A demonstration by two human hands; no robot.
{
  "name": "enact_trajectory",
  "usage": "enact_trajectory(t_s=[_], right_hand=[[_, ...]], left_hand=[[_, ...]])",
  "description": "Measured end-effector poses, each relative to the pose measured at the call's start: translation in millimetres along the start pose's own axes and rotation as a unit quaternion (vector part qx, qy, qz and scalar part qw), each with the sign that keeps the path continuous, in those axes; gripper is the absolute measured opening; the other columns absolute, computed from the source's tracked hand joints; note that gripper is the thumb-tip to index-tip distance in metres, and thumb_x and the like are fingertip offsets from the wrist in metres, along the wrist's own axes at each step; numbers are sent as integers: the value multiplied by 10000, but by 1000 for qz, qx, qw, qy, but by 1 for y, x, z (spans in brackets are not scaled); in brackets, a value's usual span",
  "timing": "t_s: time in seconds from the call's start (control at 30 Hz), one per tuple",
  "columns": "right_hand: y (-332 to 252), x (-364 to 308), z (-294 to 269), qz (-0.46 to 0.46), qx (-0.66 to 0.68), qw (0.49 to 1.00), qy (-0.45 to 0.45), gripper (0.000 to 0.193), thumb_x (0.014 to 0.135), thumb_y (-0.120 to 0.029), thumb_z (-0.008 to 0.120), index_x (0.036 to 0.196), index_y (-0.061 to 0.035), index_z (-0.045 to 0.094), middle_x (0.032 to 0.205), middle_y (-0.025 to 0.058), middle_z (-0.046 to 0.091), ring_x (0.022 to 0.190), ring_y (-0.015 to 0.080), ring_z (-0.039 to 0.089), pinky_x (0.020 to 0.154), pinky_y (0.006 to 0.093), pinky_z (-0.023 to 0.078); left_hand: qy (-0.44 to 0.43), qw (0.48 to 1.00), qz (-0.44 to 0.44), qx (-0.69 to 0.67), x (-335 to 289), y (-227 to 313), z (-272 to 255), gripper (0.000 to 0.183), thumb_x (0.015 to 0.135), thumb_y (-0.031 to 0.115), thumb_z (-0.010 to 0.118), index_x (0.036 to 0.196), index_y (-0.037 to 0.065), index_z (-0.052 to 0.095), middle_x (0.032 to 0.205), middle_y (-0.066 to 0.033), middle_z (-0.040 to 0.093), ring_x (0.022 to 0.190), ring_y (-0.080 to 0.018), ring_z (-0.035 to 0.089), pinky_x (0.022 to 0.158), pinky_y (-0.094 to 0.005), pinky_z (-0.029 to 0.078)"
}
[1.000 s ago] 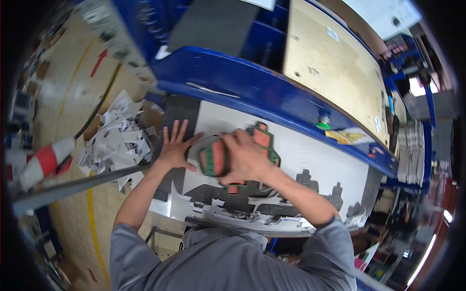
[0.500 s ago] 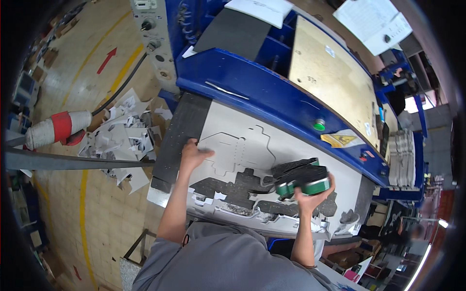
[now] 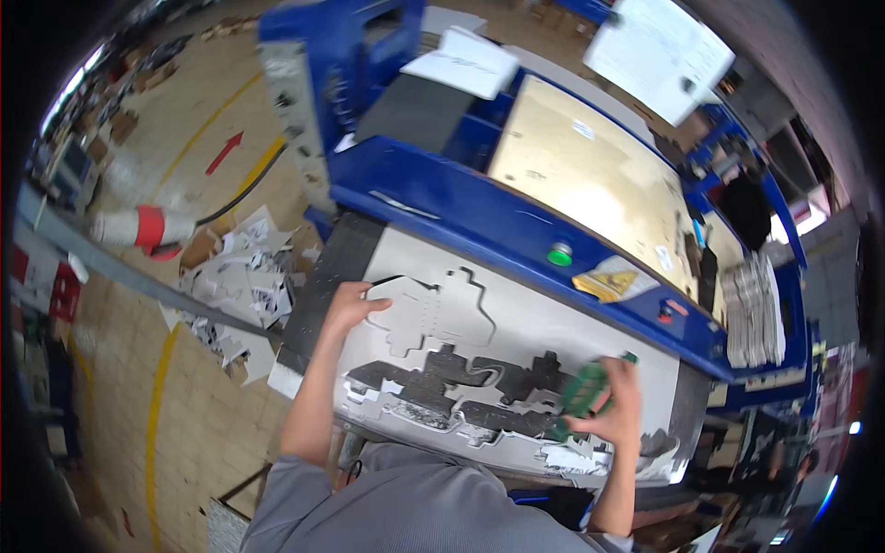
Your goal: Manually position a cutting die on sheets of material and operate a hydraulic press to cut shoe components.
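A white sheet of card (image 3: 572,323) lies on a dark board (image 3: 312,300), with cut outlines in it. Inside the outline at the left is a die-cut card blank (image 3: 410,318), dark gaps showing along its far and right edges. My left hand (image 3: 348,309) is closed at the blank's left edge, thumb on top. Over the right part of the sheet, my right hand (image 3: 616,405) grips a green and black block-like thing (image 3: 583,392); blur hides its exact kind. Dark cut-out openings (image 3: 442,378) and ragged card strips lie between the hands and my body.
A blue machine beam (image 3: 433,207) with a green button (image 3: 560,254) runs along the far side, a wooden board (image 3: 590,152) above it. Card scraps (image 3: 244,286) heap on the floor at left, behind a grey bar (image 3: 175,290). Stacked card (image 3: 751,309) stands at right.
My right hand has turned the green and black thing more upright and moved it toward me. The gaps around the blank at my left hand look wider. The whole view has shifted.
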State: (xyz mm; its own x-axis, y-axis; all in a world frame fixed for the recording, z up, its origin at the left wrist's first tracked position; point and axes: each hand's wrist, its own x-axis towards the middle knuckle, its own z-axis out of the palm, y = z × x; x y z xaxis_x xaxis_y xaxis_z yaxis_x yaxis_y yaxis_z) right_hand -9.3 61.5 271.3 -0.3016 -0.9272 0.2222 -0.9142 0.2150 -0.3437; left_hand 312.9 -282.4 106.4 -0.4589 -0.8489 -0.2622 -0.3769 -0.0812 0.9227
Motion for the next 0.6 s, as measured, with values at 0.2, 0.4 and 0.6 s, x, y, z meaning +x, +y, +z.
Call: enact_trajectory(t_s=[0.2,0.4,0.6], right_hand=[[24,-12,136,-101,-38,964,-243,977,459,-440,858,1294,-80,499,1171,234,529,1076,408,531,931,537,435],[13,-3,157,-110,-73,957,-257,762,733,-466,742,1314,-45,486,1222,269,524,1181,434,495,963,546,424],[0,39,62,-197,160,963,87,815,694,-327,799,1366,-49,432,1352,250,411,1268,415,406,1033,502,356]], left_hand=[[28,982,-31,182,11,27,-18,174,734,72,801,720,31,632,718,4,648,681,-53,558,622,-250,431],[-26,987,77,135,-46,81,-18,208,778,58,774,741,60,569,692,47,594,643,-42,504,616,-230,402],[86,914,317,237,-121,176,44,162,736,53,741,757,-4,591,717,-60,596,692,-180,565,648,-286,427]])
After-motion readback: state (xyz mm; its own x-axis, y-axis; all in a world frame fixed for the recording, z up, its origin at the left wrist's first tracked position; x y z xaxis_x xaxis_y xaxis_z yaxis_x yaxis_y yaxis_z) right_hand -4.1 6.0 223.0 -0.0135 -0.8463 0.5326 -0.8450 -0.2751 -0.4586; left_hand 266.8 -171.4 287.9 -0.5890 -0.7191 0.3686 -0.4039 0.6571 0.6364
